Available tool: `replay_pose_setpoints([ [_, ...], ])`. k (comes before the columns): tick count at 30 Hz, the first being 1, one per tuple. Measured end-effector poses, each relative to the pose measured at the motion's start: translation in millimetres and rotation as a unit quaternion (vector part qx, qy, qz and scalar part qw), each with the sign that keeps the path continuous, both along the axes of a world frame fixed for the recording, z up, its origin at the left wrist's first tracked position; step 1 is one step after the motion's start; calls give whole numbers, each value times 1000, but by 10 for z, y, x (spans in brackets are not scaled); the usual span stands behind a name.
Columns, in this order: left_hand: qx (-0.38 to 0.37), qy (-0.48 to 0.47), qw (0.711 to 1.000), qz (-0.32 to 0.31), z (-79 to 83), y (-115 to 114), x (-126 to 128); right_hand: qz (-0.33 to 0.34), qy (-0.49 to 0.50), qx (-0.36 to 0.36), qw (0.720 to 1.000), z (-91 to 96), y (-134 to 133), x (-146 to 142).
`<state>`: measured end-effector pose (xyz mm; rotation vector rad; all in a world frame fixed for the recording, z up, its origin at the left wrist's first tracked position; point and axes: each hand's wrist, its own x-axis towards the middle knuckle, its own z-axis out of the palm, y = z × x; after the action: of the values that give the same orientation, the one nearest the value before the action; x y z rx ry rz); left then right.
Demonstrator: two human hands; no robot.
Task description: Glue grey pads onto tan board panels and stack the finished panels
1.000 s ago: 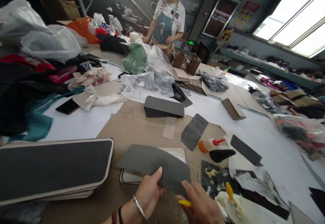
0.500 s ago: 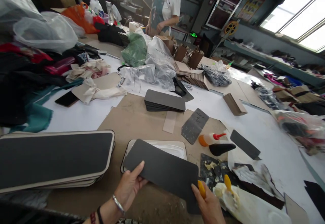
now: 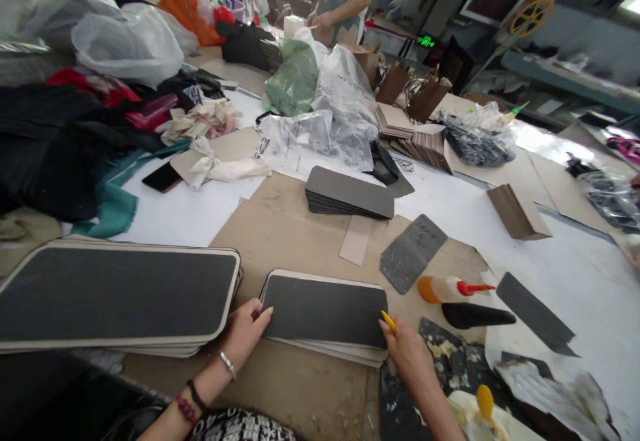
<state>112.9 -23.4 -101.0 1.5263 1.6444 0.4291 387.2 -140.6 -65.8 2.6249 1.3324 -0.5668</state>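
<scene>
A dark grey rectangular board [image 3: 325,311] lies on a stack of pale-rimmed panels [image 3: 345,354] in front of me. My left hand [image 3: 247,324] pinches the board's left end, thumb on top and the other fingers curled at the edge. At the opposite end, my right hand [image 3: 407,351] touches the board's right edge while closed around a slim yellow tool [image 3: 389,321]; most of that tool is hidden in the palm. Left of my left hand sits a larger stack of dark panels with pale rims [image 3: 120,294].
Beyond are a stack of grey boards [image 3: 350,194], a marked grey template [image 3: 413,253] and a red-tipped bottle [image 3: 445,289]. A glue-smeared tub with a yellow handle [image 3: 485,402] stands lower right. Plastic bags [image 3: 320,134] lie farther back; a person [image 3: 345,7] stands across the table.
The dark grey board has come down from a tilt over the white-smeared panel to lie flat on it. My left hand has shifted to its left end. The view has swung left.
</scene>
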Motion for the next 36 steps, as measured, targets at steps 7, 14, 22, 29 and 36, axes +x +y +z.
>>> replay_pose_setpoints([
  [7,-11,86,995,-45,-34,43,5,-8,15,-49,999,-59,41,94],
  [14,-3,83,996,-32,2,62,32,2,43,-35,998,-240,-21,177],
  [22,-8,113,993,-41,8,60,7,-14,25,-55,998,-145,25,100],
  [29,7,129,989,-72,-80,53,-37,-33,15,-39,999,-79,58,51],
  [36,-10,163,983,-79,-59,58,-29,-35,27,-31,999,-65,51,66],
])
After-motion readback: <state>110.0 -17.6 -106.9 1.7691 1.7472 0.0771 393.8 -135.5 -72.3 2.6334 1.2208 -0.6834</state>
